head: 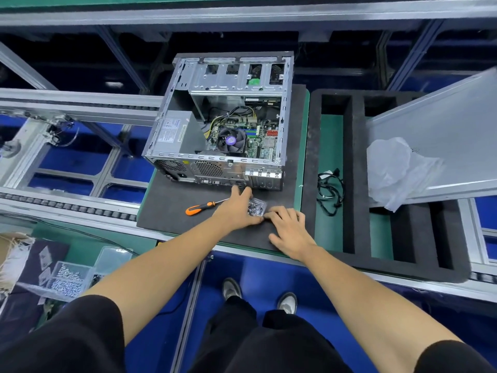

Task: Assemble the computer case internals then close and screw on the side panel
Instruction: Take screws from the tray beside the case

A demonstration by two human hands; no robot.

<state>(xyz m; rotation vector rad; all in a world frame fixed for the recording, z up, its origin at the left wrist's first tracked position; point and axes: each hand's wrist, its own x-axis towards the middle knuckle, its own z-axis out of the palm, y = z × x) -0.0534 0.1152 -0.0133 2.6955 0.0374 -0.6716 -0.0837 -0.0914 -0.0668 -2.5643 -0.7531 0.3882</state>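
Computer case (217,122): laid on its side on a dark foam mat (172,205), open side up; the motherboard, the cooling fan (230,141) and the power supply (172,133) are seen inside.
Side panel (443,130): off the case, propped tilted over a black foam tray (355,162) to the right; a crumpled clear plastic bag (390,168) is draped on its lower edge.
Bag of screws (256,206): set on the mat just in front of the case.
Left hand (236,208): laid on the mat, the bag's near edge pinched at the fingertips.
Right hand (289,230): fingers bent, the same edge of the bag pinched at the fingertips, touching the left hand.
Screwdriver (204,207): orange-handled, laid flat on the mat just left of the left hand.
Cable bundle (329,192): black, laid in a slot of the tray.
Box of small parts (67,278): clear, placed low at the left.
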